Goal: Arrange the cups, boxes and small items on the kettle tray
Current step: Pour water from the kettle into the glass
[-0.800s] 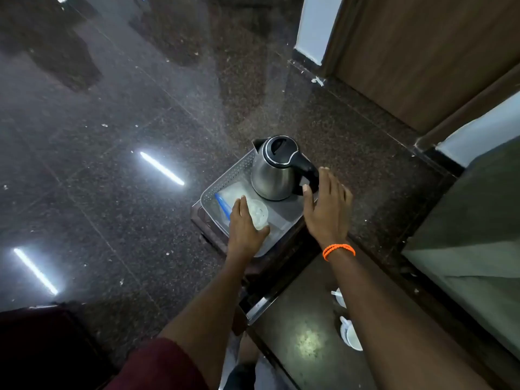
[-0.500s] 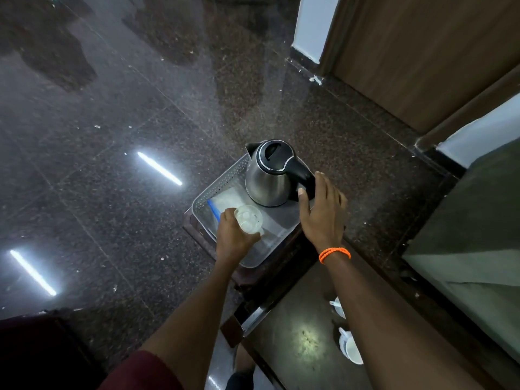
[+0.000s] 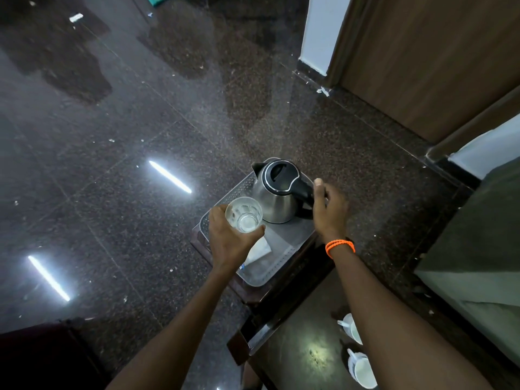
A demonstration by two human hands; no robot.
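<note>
Nearest, on the dark surface (image 3: 298, 358) at lower right: two white cups (image 3: 363, 370), not yet on the tray. Beyond, over the grey kettle tray (image 3: 281, 273): left hand (image 3: 229, 243) clamped around a clear glass (image 3: 244, 214), now lifted and turned mouth-up, where half a second ago it sat lower on the tray. Under it, a white sachet (image 3: 260, 249) lying loose. Farther right: right hand (image 3: 329, 209), fingers loosely curled, beside the kettle (image 3: 277, 192) handle; grip or mere touch, cannot tell. Likely next: setting the glass down upright, then fetching cups.
</note>
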